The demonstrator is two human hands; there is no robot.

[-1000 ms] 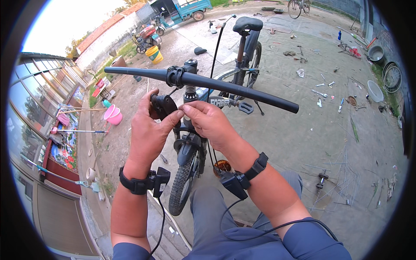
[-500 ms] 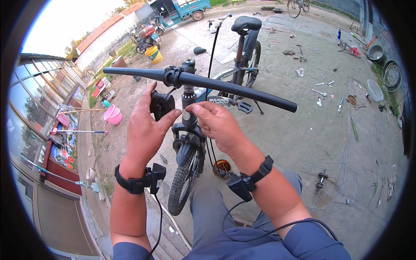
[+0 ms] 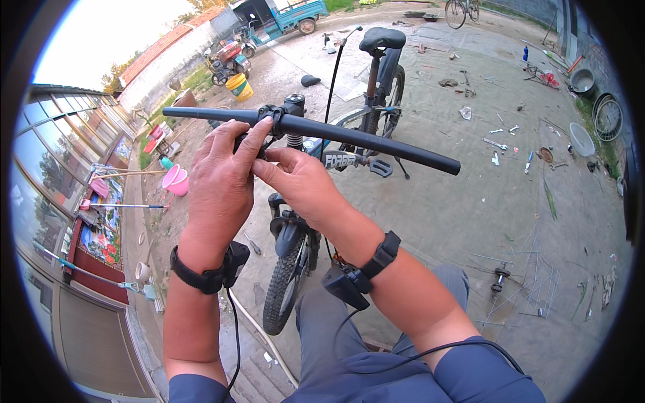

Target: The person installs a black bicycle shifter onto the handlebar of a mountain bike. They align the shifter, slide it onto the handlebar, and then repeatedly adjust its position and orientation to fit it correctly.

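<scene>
A black handlebar [image 3: 366,140] crosses in front of me, clamped on the stem of a bicycle with a knobby front tyre [image 3: 279,289]. My left hand [image 3: 225,178] is wrapped round a black, rounded part hanging just below the handlebar clamp [image 3: 270,115]; its index finger reaches up to the clamp. That part is mostly hidden by the fingers. My right hand [image 3: 306,188] is closed beside the left, thumb and fingers pinched near the same part. What lies between them is hidden.
Behind the handlebar are the saddle [image 3: 381,40] and a pedal [image 3: 380,166]. Spanners [image 3: 496,144], loose spokes and a wheel hub [image 3: 498,279] lie on the ground at right. Pink buckets [image 3: 176,180] and long-handled tools stand at left by the windowed building.
My left hand has risen and closed over the black part, its index finger now on the clamp. My right hand has moved left from the head tube to join it.
</scene>
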